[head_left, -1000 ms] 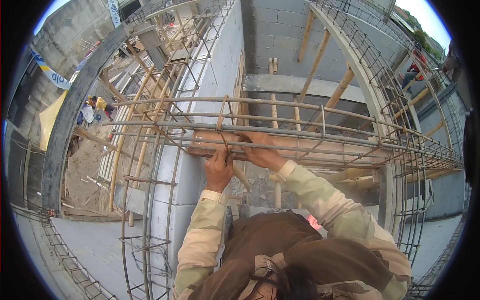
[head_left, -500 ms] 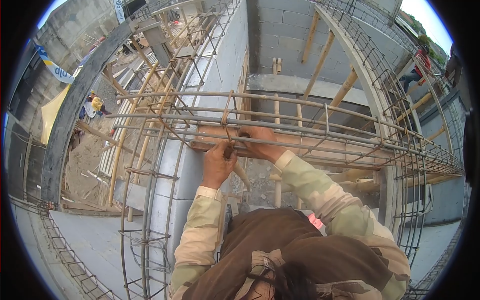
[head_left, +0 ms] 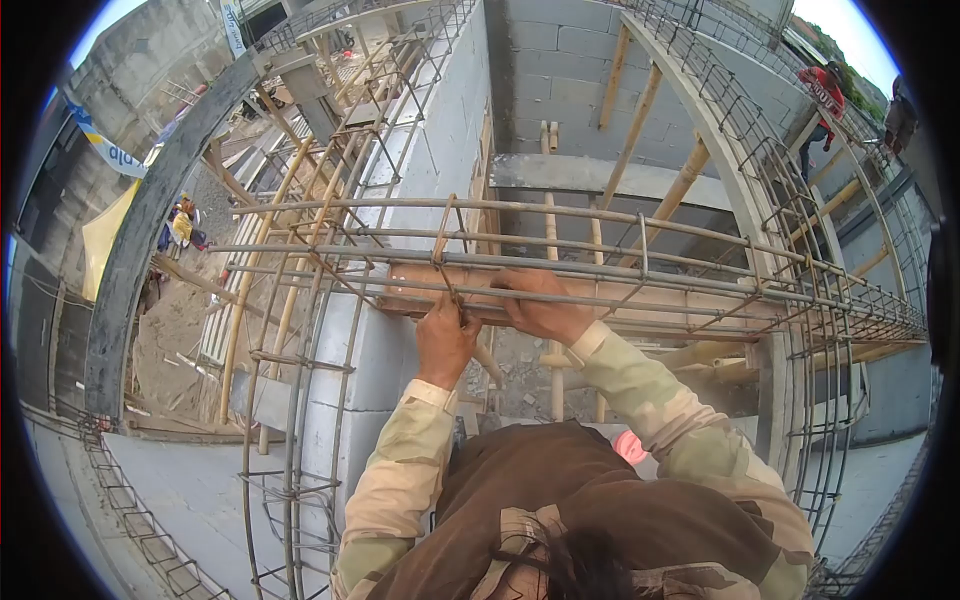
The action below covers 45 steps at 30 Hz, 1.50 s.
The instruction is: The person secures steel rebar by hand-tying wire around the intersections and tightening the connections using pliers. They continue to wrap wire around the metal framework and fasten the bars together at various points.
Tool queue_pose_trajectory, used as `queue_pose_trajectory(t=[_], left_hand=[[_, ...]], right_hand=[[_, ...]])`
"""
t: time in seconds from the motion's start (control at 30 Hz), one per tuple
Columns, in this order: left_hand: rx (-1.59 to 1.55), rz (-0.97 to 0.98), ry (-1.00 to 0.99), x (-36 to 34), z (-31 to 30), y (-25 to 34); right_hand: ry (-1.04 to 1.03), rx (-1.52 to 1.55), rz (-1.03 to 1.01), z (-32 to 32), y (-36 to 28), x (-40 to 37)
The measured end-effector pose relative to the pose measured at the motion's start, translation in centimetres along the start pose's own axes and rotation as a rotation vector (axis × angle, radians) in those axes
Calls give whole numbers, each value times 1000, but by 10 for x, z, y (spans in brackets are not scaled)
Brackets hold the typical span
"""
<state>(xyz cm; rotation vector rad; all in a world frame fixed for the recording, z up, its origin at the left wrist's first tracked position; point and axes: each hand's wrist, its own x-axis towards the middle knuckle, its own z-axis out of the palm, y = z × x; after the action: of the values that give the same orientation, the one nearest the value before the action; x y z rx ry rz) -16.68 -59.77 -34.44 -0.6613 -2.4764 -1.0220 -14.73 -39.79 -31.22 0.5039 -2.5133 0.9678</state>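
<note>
My left hand is closed in a pinch at the lower end of a rusty rebar stirrup. Whatever sits between its fingertips is too small to make out. Just right of it, my right hand curls its fingers over the near long rebar of the horizontal cage, fingertips turned toward the left hand. Beneath the cage runs a reddish-brown formwork board. Another stirrup hangs on the bars farther right.
A light block wall topped by a rebar cage stands on the left. Bamboo props lean in the space below. One person in red is at the upper right; another person is on lower ground at left.
My right hand has shifted slightly right and down, away from the left fingertips. The left hand has moved slightly down and right. The person in red now appears more upright.
</note>
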Motion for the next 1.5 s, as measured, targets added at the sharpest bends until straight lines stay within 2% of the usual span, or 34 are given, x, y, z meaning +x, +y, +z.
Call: queue_pose_trajectory(t=[0.07,0.2,0.27,0.4,0.47,0.5,0.57,0.67,0.7,0.77,0.87,0.9,0.97,1.0,1.07,1.2,1.27,1.3,1.37,1.4,1.43,1.5], left_hand=[[0,-2,-7,0,1,-2],[-3,-10,-14,0,2,-4],[4,4,-19,0,2,-5],[-29,-26,-39,1,1,-6],[-3,-23,-44,1,0,-5],[-3,-33,-41,0,0,-4],[-15,-80,-68,0,-1,-4],[-24,-97,-58,0,-2,-2],[-25,-102,-49,1,-3,-2],[-26,-73,-33,2,-4,0],[-53,-63,-13,2,-4,0],[-56,-66,-8,3,-4,1],[-87,-72,-26,3,-5,1],[-89,-79,-22,3,-5,0],[-67,-73,-52,0,-6,-2],[-160,-126,125,-15,-3,5],[-421,-307,292,-28,0,13],[-424,-315,300,-31,4,12],[-249,-210,383,-38,13,10],[-324,-291,378,-40,9,20],[-327,-293,387,-42,10,23],[-536,-425,342,-50,11,28]], right_hand=[[-37,-55,-65,2,2,-5],[33,-30,-11,9,3,-9],[-101,-13,50,13,10,-11],[-140,-69,129,2,-8,-2],[6,-94,99,7,-14,-2],[-4,-92,96,11,-15,-3],[69,-27,251,19,-15,-3],[150,102,292,28,-12,-5],[143,100,285,28,-12,-2],[102,305,383,27,-15,4],[25,268,456,29,-17,12],[21,265,453,30,-17,14],[-62,-96,207,33,-14,14],[-69,-98,203,31,-15,17],[-13,-111,-34,26,-18,23],[-41,-193,17,38,-22,31],[-26,-140,11,44,-22,36],[-36,-142,5,45,-22,36],[35,-132,-99,43,-22,34],[136,-69,-69,43,-24,28],[131,-72,-77,43,-27,24],[192,-57,53,43,-33,16]])
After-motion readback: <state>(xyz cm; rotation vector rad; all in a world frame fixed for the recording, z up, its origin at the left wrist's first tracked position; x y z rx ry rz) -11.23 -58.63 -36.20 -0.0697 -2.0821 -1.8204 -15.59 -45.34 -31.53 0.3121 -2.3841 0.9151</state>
